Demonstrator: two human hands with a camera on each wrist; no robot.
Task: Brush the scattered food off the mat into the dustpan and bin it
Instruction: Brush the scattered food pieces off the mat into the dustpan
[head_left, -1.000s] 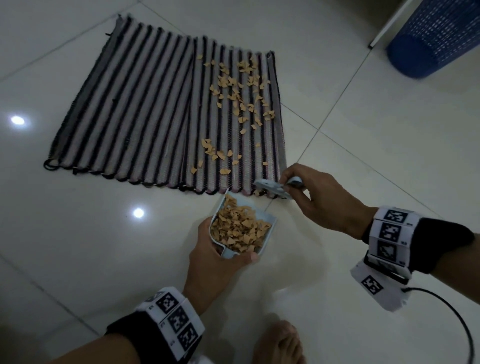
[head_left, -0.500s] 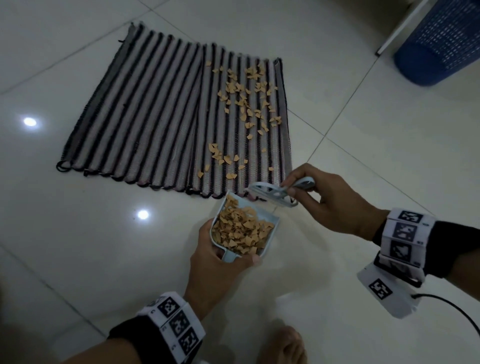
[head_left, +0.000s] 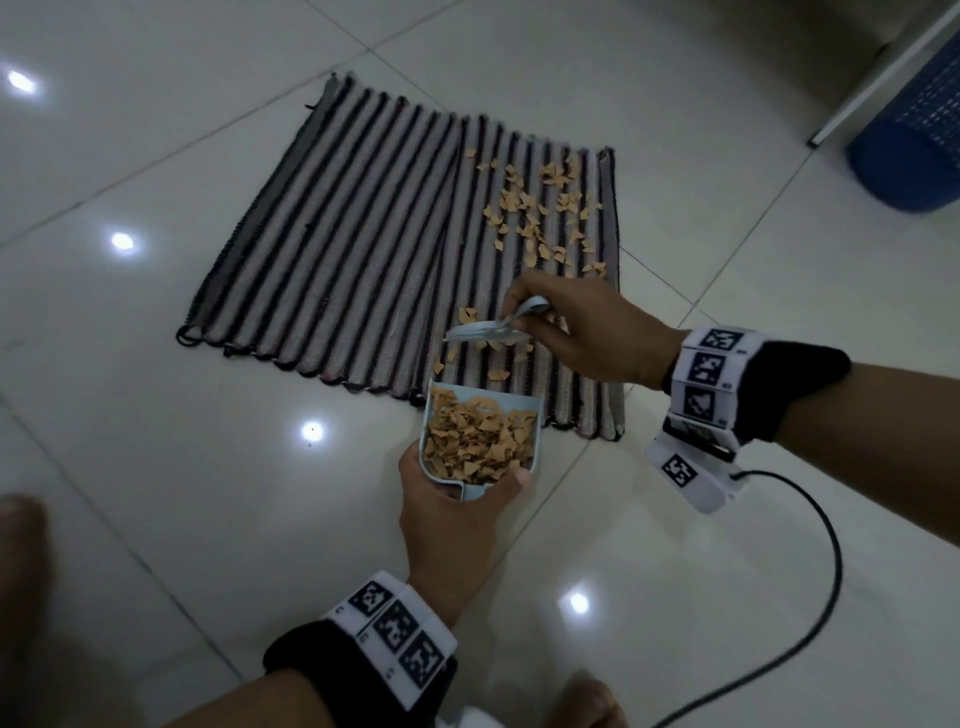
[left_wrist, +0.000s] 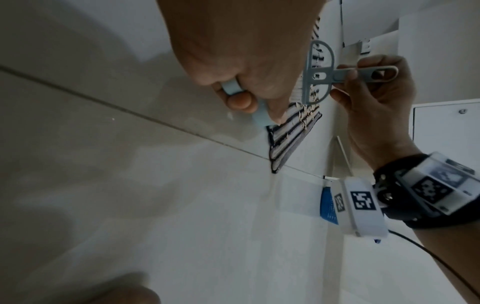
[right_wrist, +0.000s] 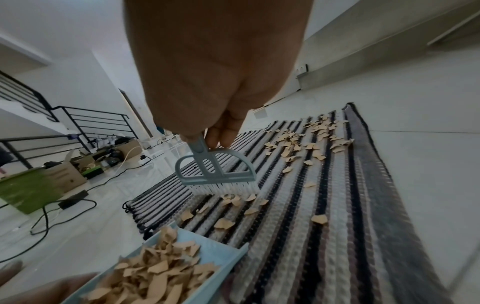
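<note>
While the left hand (head_left: 457, 512) grips the heaped dustpan (head_left: 480, 436) at the mat (head_left: 337, 249) edge, the right hand (head_left: 576, 332) pinches the brush (head_left: 485, 332), apparently touching crumbs (head_left: 540, 208) still scattered, bin (head_left: 914, 140) unused.

- Both wrists carry a black cuff (head_left: 800, 387) ringed with white square-coded tags (head_left: 397, 626).
- A white camera block (head_left: 693, 475) trails a black cable (head_left: 826, 561).
- Feet bare.

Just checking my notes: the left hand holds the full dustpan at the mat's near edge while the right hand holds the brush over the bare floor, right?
Not quite. The right hand holds the brush over the mat, bristles among the crumbs, as the right wrist view shows. The left hand does hold the full dustpan at the mat's near edge.
</note>
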